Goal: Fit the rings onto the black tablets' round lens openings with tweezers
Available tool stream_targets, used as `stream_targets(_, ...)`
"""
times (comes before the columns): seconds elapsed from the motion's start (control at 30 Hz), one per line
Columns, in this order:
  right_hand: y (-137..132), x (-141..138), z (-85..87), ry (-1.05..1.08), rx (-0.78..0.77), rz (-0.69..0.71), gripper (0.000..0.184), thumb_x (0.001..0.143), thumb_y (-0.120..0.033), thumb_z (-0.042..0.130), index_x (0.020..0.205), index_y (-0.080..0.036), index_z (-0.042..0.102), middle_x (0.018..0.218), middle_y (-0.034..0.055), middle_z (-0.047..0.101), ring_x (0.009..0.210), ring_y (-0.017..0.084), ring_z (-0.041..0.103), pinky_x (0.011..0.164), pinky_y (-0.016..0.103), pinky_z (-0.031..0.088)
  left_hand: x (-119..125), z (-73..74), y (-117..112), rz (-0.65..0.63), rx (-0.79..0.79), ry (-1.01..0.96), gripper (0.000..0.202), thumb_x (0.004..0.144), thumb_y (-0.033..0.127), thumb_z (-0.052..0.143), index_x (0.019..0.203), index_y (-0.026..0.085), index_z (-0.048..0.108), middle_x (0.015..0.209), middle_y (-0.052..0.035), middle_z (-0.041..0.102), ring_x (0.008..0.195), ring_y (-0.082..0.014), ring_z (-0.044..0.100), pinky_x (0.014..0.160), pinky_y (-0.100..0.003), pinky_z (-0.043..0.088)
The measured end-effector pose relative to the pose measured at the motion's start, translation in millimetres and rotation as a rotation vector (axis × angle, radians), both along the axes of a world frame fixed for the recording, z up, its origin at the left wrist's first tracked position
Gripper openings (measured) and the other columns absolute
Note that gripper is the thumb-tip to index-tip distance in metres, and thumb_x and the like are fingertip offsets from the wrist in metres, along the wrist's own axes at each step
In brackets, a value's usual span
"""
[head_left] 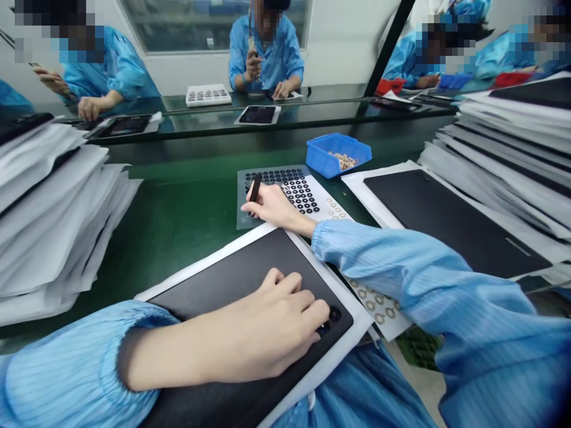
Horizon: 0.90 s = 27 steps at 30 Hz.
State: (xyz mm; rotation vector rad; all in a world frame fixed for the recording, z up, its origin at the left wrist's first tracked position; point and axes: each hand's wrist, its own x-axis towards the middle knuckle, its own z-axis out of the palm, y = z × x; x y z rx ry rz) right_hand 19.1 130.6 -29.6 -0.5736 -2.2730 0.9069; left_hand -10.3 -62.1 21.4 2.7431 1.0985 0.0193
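Head view, workbench station: one left hand [276, 315], palm down with fingers lightly curled, released and grasping nothing, rests on a black rectangular panel [232, 279] with a white border, its fingertips just beside small black rings [329, 321] near the panel's corner. The panel lies tilted across the near edge of the green tabletop [178, 238]. One right hand [276, 205] pinches a slim black tool [255, 187] upright between thumb and fingers, above the left end of a sheet of black adhesive rings [285, 190] on a grey-green backing. Beside that sheet, partly under the right forearm, lies a white sheet of tan rings [332, 209], which reappears past the near panel's right edge. Both forearms wear blue striped smock sleeves [366, 261] with gathered cuffs. Toward the far edge: one blue plastic bin [332, 160] holding loose tan parts [342, 160]. Right of the hands: a second black panel [446, 220] on white sheeting. At the left and right edges: tall stacks of white-sleeved panels [53, 220] [504, 154]. Beyond a dark glass shelf [250, 128], a co-worker in a blue smock [265, 53] holds a small item, with others to both sides.
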Motion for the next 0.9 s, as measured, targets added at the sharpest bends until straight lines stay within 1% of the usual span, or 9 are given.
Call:
stream_targets(0.07, -3, 3, 1.7, -0.044, 0.05, 0.0, 0.015, 0.078, -0.02, 0.068, 0.074, -0.015, 0.055, 0.071, 0.0018, 0.063, 0.069, 0.015, 0.061, 0.073, 0.029, 0.048, 1, 1.1, 0, 0.004, -0.005, -0.012, 0.014, 0.096, 0.022, 0.042, 0.082, 0.019, 0.041, 0.079, -0.0006, 0.052, 0.075, -0.0188, 0.04, 0.067, -0.035, 0.033)
stream_targets(0.17, -6, 17, 25.7, -0.047, 0.111, -0.041, 0.013, 0.082, -0.024, 0.065, 0.077, -0.015, 0.058, 0.074, 0.0012, 0.063, 0.067, 0.013, 0.056, 0.07, 0.027, 0.044, -5, 0.9, 5, 0.068, -0.018, -0.058, 0.014, 0.094, 0.022, 0.047, 0.081, 0.019, 0.043, 0.079, -0.0008, 0.052, 0.076, -0.0189, 0.042, 0.066, -0.033, 0.036)
stream_targets(0.27, -12, 45, 55.5, -0.157, 0.159, -0.107, 0.023, 0.091, -0.027, 0.052, 0.073, -0.015, 0.057, 0.068, 0.0005, 0.06, 0.062, 0.012, 0.053, 0.066, 0.026, 0.04, -23, -5.4, 21, 0.296, 0.076, -0.123, 0.011, 0.092, 0.024, 0.052, 0.086, 0.017, 0.046, 0.086, -0.0044, 0.053, 0.083, -0.0215, 0.046, 0.071, -0.034, 0.04)
stream_targets(0.33, -18, 68, 64.2, -0.324, 0.15, -0.153, 0.027, 0.091, -0.022, 0.051, 0.065, -0.016, 0.054, 0.06, 0.0, 0.056, 0.058, 0.012, 0.05, 0.062, 0.026, 0.037, -38, -12.7, 35, 0.484, 0.166, -0.164, 0.016, 0.091, 0.03, 0.053, 0.092, 0.016, 0.047, 0.095, -0.0076, 0.053, 0.09, -0.0242, 0.047, 0.078, -0.038, 0.043)
stream_targets(0.47, -34, 103, 49.6, -0.515, 0.025, -0.174, 0.029, 0.084, -0.023, 0.058, 0.056, -0.017, 0.054, 0.054, -0.0003, 0.055, 0.053, 0.012, 0.049, 0.056, 0.027, 0.034, -61, -25.6, 56, 0.72, 0.108, -0.262, 0.034, 0.089, 0.046, 0.051, 0.105, 0.016, 0.049, 0.105, -0.009, 0.052, 0.1, -0.0266, 0.049, 0.089, -0.043, 0.044)
stream_targets(0.57, -43, 112, 35.7, -0.485, -0.178, -0.109, 0.031, 0.086, -0.03, 0.056, 0.058, -0.016, 0.056, 0.057, 0.0015, 0.06, 0.055, 0.012, 0.052, 0.058, 0.027, 0.037, -65, -29.2, 60, 0.77, 0.021, -0.29, 0.041, 0.088, 0.052, 0.048, 0.109, 0.017, 0.051, 0.106, -0.0085, 0.053, 0.104, -0.0264, 0.051, 0.092, -0.042, 0.044)
stream_targets(0.67, -49, 111, 34.9, -0.47, -0.289, 0.001, 0.032, 0.086, -0.031, 0.054, 0.059, -0.015, 0.056, 0.056, 0.0007, 0.059, 0.05, 0.01, 0.047, 0.054, 0.025, 0.035, -64, -28.1, 59, 0.79, -0.014, -0.296, 0.044, 0.088, 0.055, 0.047, 0.11, 0.017, 0.054, 0.105, -0.0082, 0.054, 0.101, -0.0253, 0.053, 0.09, -0.04, 0.044)
stream_targets(0.73, -50, 110, 37.8, -0.454, -0.283, 0.01, 0.031, 0.086, -0.032, 0.053, 0.06, -0.015, 0.055, 0.054, -0.0008, 0.055, 0.048, 0.009, 0.043, 0.051, 0.025, 0.032, -63, -25.4, 59, 0.777, -0.042, -0.291, 0.041, 0.088, 0.054, 0.047, 0.105, 0.018, 0.057, 0.102, -0.0073, 0.056, 0.096, -0.0242, 0.055, 0.086, -0.039, 0.044)
stream_targets(0.9, -46, 111, 32.6, -0.413, -0.148, -0.141, 0.029, 0.082, -0.031, 0.058, 0.059, -0.017, 0.047, 0.055, -0.0023, 0.047, 0.054, 0.011, 0.042, 0.054, 0.026, 0.029, -59, -15.5, 59, 0.76, -0.066, -0.35, 0.029, 0.093, 0.043, 0.042, 0.081, 0.018, 0.053, 0.078, -0.0016, 0.057, 0.07, -0.0174, 0.052, 0.064, -0.03, 0.039)
